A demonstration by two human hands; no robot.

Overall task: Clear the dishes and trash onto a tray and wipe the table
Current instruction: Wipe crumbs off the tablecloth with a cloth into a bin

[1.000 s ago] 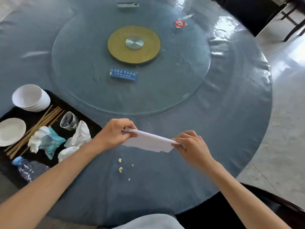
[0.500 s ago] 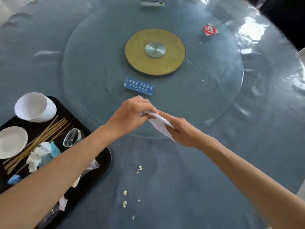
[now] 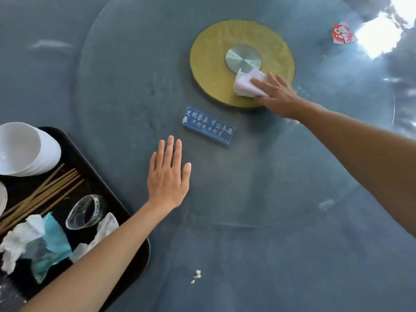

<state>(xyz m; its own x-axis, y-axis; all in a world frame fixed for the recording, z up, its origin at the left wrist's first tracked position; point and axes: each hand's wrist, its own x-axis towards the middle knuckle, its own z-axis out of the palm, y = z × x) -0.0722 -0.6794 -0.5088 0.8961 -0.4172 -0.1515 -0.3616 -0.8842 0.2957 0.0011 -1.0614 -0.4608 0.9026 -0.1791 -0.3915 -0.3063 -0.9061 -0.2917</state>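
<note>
My right hand (image 3: 278, 95) presses a folded white napkin (image 3: 246, 84) flat onto the glass turntable (image 3: 135, 86), over the gold centre disc (image 3: 213, 64). My left hand (image 3: 167, 174) lies flat and open on the glass, fingers together, holding nothing. At the left edge sits the black tray (image 3: 132, 260) with stacked white bowls (image 3: 27, 149), wooden chopsticks (image 3: 45, 194), a tipped clear cup (image 3: 86, 211), crumpled tissues (image 3: 20, 239) and a teal wrapper (image 3: 53, 242). Food crumbs (image 3: 196, 275) lie on the grey tablecloth near me. A red-and-white wrapper (image 3: 342, 33) lies on the far right of the glass.
A blue sign with white characters (image 3: 208, 126) lies on the glass between my hands. A few small crumbs (image 3: 304, 92) dot the glass just right of the gold disc. Bright window glare (image 3: 382, 34) covers the top right.
My hands came apart: the right one carried the folded napkin forward onto the turntable's centre, and the left one let go and settled flat on the glass. The view moved closer.
</note>
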